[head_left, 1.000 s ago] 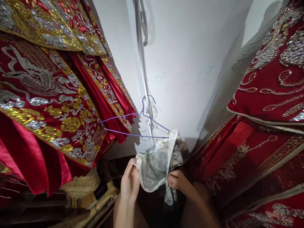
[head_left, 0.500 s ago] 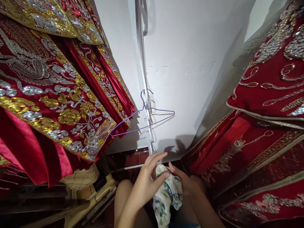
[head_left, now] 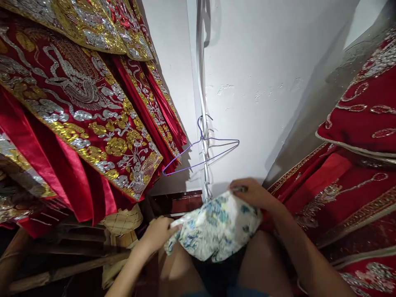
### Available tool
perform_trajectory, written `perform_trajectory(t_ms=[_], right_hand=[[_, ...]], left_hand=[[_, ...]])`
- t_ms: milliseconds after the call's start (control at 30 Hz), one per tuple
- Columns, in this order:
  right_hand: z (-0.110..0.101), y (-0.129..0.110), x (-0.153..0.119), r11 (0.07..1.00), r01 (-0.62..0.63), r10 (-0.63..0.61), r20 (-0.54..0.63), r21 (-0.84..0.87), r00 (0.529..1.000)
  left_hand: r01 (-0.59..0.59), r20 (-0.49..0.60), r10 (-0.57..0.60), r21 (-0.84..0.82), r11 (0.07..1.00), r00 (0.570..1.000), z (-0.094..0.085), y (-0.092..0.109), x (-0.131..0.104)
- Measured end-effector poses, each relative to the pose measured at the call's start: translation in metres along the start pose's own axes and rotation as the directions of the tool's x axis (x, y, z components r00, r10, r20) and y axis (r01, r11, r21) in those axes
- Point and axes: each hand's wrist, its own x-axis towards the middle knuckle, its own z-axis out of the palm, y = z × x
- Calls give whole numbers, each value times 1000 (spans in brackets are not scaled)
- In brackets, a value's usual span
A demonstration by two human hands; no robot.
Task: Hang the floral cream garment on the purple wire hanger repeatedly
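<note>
A white cloth garment (head_left: 213,227) with a blue and green floral print is stretched out above my lap; its exact kind I cannot make out. My left hand (head_left: 159,233) pinches its left end between thumb and fingers. At the upper right edge, my right hand (head_left: 252,192) grips the same garment, fingers curled over the fabric. Just beyond it, a purple wire hanger (head_left: 201,142) hangs bare from a white pole, clear of both hands.
Red costumes (head_left: 93,111) with gold and silver sequins hang on the left. More red beaded garments (head_left: 349,173) hang at right. The white pole (head_left: 200,74) runs along the pale wall (head_left: 256,62). Wooden furniture (head_left: 77,255) stands at lower left.
My hands have moved apart, and the bunched garment is now spread wide between them. The camera view has shifted a little to the left.
</note>
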Motion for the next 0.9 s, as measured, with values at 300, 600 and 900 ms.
perform_trajectory(t_ms=[300, 600, 900], right_hand=[[5, 43, 104, 998, 4, 11, -250, 62, 968], [-5, 54, 81, 997, -71, 75, -248, 27, 966], [3, 34, 56, 993, -66, 87, -248, 94, 965]], left_hand=[[-133, -512, -96, -392, 911, 853, -54, -32, 22], [-412, -496, -267, -856, 312, 826, -53, -5, 59], [-629, -815, 93, -364, 687, 573, -107, 46, 79]])
